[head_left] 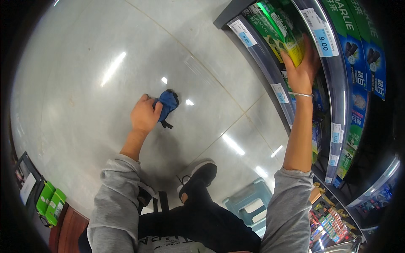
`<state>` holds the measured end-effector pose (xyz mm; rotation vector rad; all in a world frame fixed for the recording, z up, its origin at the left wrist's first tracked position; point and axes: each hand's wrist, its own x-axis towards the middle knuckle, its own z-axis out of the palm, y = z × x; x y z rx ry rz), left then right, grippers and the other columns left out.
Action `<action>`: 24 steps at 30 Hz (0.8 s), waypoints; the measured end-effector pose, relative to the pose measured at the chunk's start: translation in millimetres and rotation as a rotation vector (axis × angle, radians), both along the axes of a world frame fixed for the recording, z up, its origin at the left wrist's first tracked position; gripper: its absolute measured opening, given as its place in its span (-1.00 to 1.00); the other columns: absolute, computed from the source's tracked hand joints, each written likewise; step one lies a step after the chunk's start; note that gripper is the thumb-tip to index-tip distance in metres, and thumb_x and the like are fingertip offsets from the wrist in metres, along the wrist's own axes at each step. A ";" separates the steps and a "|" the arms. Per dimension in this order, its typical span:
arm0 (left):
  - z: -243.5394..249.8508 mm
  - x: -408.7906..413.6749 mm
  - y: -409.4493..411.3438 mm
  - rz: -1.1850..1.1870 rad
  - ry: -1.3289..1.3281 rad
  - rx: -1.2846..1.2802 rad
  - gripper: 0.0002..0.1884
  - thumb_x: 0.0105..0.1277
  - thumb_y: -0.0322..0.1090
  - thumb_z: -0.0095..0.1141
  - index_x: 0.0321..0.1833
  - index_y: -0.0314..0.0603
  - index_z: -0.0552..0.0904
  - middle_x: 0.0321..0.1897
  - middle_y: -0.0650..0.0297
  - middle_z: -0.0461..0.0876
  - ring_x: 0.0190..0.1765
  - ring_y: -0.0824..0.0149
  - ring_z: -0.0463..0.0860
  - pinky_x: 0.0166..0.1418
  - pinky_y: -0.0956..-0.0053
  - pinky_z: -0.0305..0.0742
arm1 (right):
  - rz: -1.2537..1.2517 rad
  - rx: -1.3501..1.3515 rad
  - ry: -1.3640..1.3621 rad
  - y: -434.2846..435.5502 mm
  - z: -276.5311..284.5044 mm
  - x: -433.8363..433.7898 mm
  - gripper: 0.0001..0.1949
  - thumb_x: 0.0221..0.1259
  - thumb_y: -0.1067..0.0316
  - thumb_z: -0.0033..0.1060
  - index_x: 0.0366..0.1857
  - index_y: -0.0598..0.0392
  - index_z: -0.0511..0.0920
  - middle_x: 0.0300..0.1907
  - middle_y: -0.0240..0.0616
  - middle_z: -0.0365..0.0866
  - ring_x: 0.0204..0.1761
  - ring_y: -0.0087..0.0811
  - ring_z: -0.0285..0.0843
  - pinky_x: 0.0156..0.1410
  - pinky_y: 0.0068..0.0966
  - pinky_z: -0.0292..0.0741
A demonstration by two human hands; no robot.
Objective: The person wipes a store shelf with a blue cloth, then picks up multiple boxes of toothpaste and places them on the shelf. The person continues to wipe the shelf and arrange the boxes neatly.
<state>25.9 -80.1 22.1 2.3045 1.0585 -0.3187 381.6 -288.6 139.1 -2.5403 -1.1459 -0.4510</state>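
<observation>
My left hand [145, 113] is closed around a crumpled blue cloth [169, 101] with black trim, held above the floor. My right hand [299, 76], with a silver bangle at the wrist, reaches into a shelf on the right. Its thumb and fingers lie on either side of a green-and-yellow Darlie toothpaste box [292, 47]; some fingers are hidden in shadow. More green toothpaste boxes [264, 30] lie beside it on the same shelf.
Price tags line the shelf edge [280, 93] and the shelf edge above [336, 132], which holds blue-and-green toothpaste boxes [352, 57]. A grey-blue plastic stool [250, 197] stands by my legs. Bright green packages [52, 202] sit at lower left. The pale floor [79, 79] reflects lights.
</observation>
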 end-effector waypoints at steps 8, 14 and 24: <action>-2.0 0.1 -1.0 -0.011 -0.009 0.026 -0.68 0.27 -0.11 -0.02 -0.33 -0.16 0.71 -0.25 0.18 0.55 -0.17 0.07 0.60 -0.12 0.19 0.52 | -0.036 -0.025 0.172 -4.3 -0.3 15.1 -0.24 0.11 0.03 0.31 0.42 -0.07 0.20 0.35 0.05 0.28 0.38 0.06 0.18 0.46 -0.12 0.09; 1.0 1.6 -1.8 -0.008 -0.022 0.013 -0.68 0.26 -0.12 -0.02 -0.33 -0.18 0.71 -0.25 0.17 0.55 -0.17 0.06 0.60 -0.12 0.18 0.52 | -0.057 -0.101 0.126 -2.8 3.1 14.1 -0.24 0.14 -0.05 0.28 0.42 -0.09 0.20 0.30 0.08 0.34 0.33 0.07 0.28 0.39 -0.11 0.21; -2.4 2.1 -1.5 -0.007 -0.009 0.008 -0.69 0.26 -0.12 -0.02 -0.32 -0.16 0.72 -0.24 0.17 0.56 -0.17 0.05 0.60 -0.12 0.19 0.52 | -0.121 -0.255 -0.140 59.0 9.4 11.7 -0.37 0.24 0.09 0.14 0.39 -0.01 0.25 0.38 0.00 0.24 0.41 0.05 0.13 0.46 -0.11 0.15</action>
